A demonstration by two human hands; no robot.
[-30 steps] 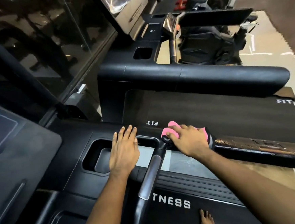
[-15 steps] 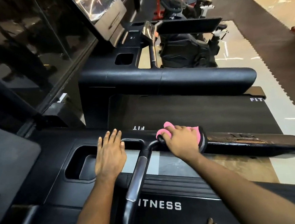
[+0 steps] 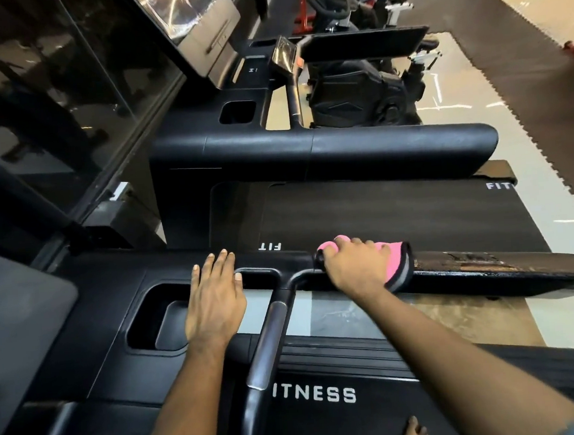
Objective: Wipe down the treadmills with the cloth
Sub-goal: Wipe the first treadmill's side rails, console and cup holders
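Note:
I stand on a black treadmill whose belt (image 3: 329, 420) reads "ITNESS". My right hand (image 3: 353, 268) curls over a pink cloth (image 3: 393, 260) and grips it around the treadmill's right side handrail (image 3: 509, 272), near where the rail meets the console. The rail's surface is worn and scuffed past the cloth. My left hand (image 3: 215, 300) rests flat, fingers straight, on the console ledge (image 3: 112, 289) beside a cup holder recess (image 3: 152, 317). A grey centre handle (image 3: 271, 342) runs between my two arms.
A second black treadmill (image 3: 359, 150) stands just beyond, its belt marked "FIT". Behind it are an exercise bike (image 3: 364, 84) and red machines. Dark glass panels (image 3: 62, 80) run along the left. Pale floor mats lie to the right. A bare foot (image 3: 412, 434) shows at the bottom.
The view has tilted up and right, showing more of the far gym floor. My right hand with the cloth has slid slightly along the rail. My left hand stays on the console.

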